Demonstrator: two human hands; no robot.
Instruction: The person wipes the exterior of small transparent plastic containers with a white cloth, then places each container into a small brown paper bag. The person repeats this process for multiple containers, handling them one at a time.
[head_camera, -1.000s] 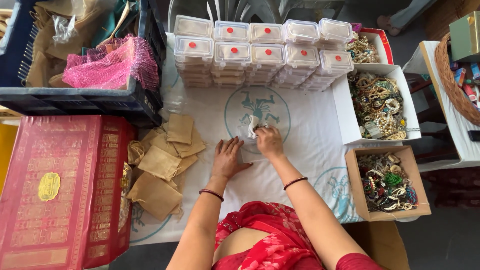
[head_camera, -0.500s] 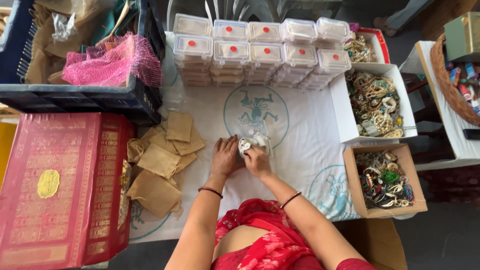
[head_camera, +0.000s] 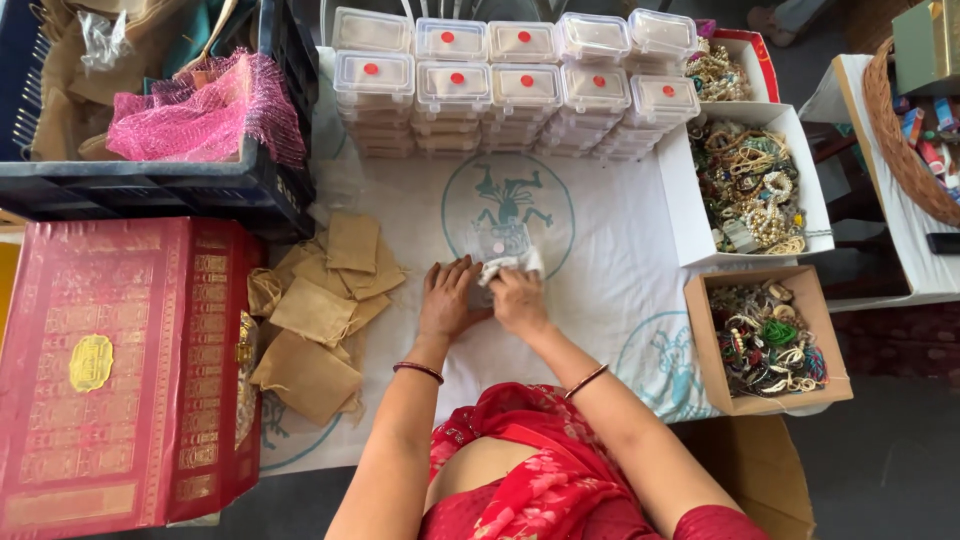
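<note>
Both my hands meet at the middle of a white cloth-covered table (head_camera: 600, 250). My left hand (head_camera: 448, 298) and my right hand (head_camera: 519, 299) press together around a small clear plastic box (head_camera: 499, 243) and a bit of white wrapping (head_camera: 497, 267). What lies inside the box is too small to tell. A dark bangle circles each wrist. A pile of tan cloth pouches (head_camera: 322, 305) lies just left of my left hand.
Stacks of clear lidded boxes with red dots (head_camera: 515, 80) line the far edge. A white box (head_camera: 752, 185) and a cardboard box (head_camera: 770, 340) of mixed jewellery sit at right. A red ornate box (head_camera: 110, 370) and a dark crate (head_camera: 150, 110) stand at left.
My hands have drawn back toward me from the printed emblem and closed together around the small box and wrapping.
</note>
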